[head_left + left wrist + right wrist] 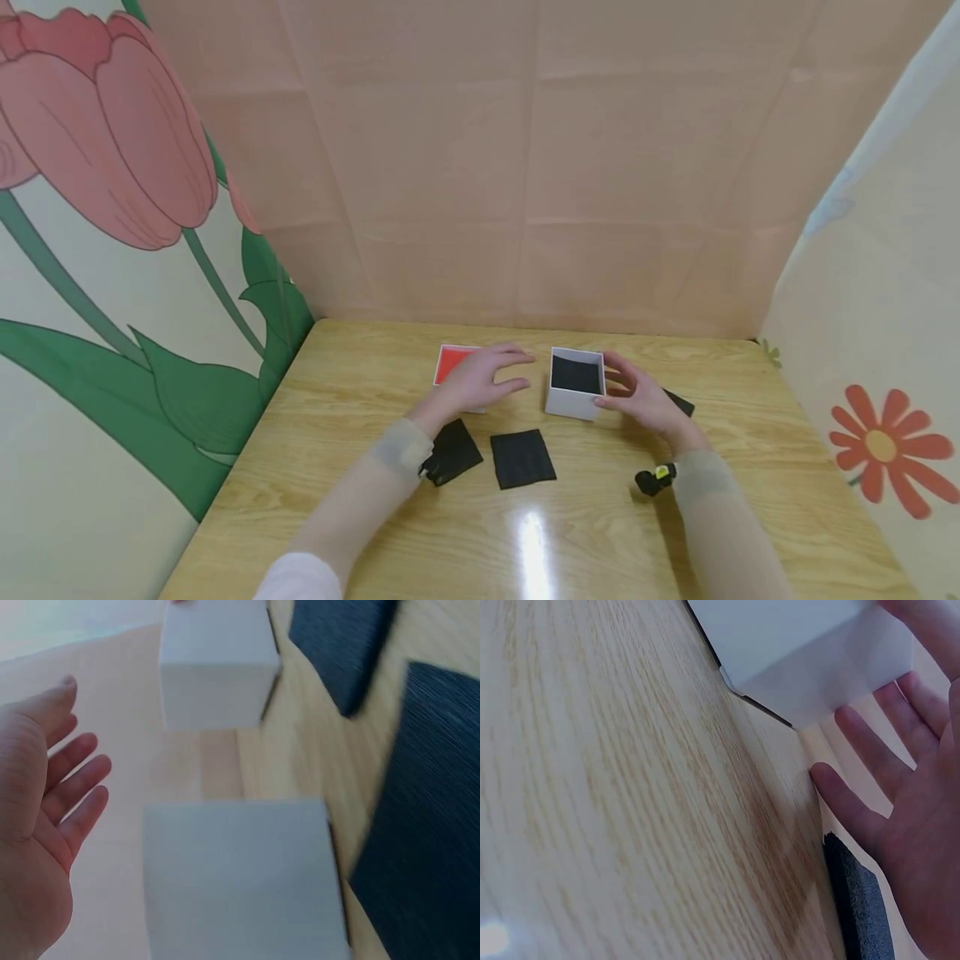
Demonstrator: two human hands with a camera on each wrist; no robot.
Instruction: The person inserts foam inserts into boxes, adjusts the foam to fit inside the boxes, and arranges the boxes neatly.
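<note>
A white open-topped box (pixel 573 403) stands on the table with a black square pad (pixel 577 376) inside it. My right hand (pixel 637 396) is at its right side, thumb at the front right corner. In the right wrist view the fingers (pixel 870 746) are spread and mostly straight against or close to the box wall. My left hand (pixel 476 379) hovers, fingers extended and holding nothing, over a second white box (pixel 244 881). That box shows red (pixel 452 362) at its top; the hand partly covers it in the head view.
Two black squares (pixel 522 459) (pixel 458 452) lie flat in front of the boxes, the left one partly behind my left wrist. Another black piece (pixel 681 403) lies right of my right hand. The wooden table (pixel 600 533) meets a pink backdrop (pixel 525 275) behind.
</note>
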